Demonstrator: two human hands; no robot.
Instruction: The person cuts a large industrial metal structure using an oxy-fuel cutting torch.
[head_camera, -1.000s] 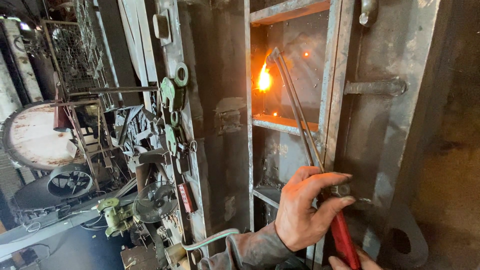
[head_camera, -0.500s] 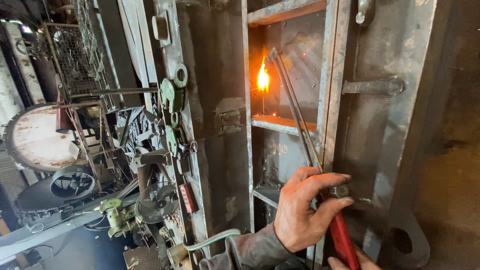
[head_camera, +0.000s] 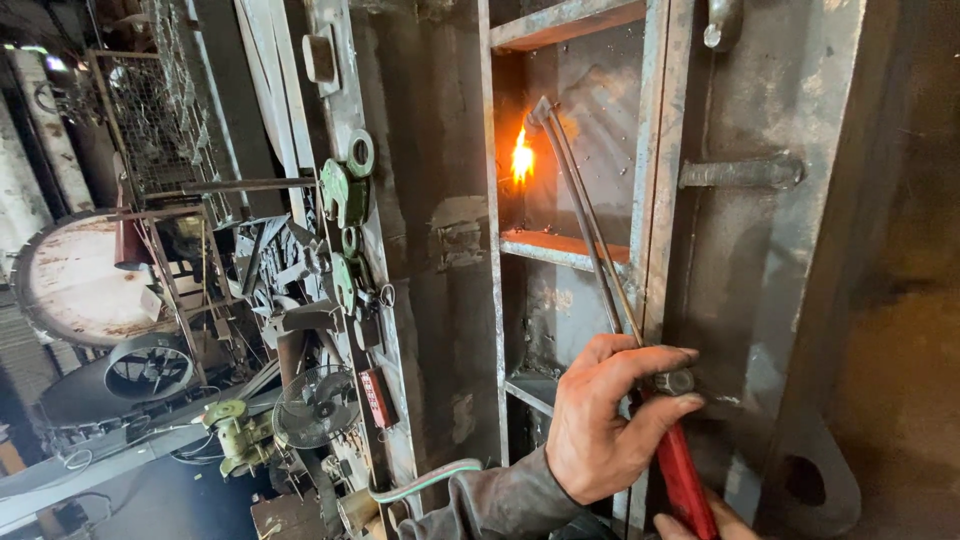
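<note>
Cutting torch (head_camera: 600, 270), red-handled with two thin metal tubes, runs up and away from my hands to its tip, where a bright orange flame (head_camera: 521, 158) burns against the steel inside the frame opening. My left hand (head_camera: 605, 420) is curled round the torch where the tubes meet the handle, thumb and forefinger closed on a small round valve knob (head_camera: 675, 381). My right hand (head_camera: 715, 520) shows only as a sliver at the bottom edge, just under the red handle (head_camera: 684, 480); I cannot tell whether it grips or merely touches it. A grey sleeve (head_camera: 500, 500) runs down from the left wrist.

Just above the left hand stands the tall steel frame (head_camera: 655, 200), with a glowing orange ledge (head_camera: 560, 245) below the flame. Well off to the left of my hands lie a small fan (head_camera: 315, 405), a second dark fan (head_camera: 148, 370), a rusty round drum (head_camera: 75, 280) and green metal brackets (head_camera: 345, 190) fixed on a steel column.
</note>
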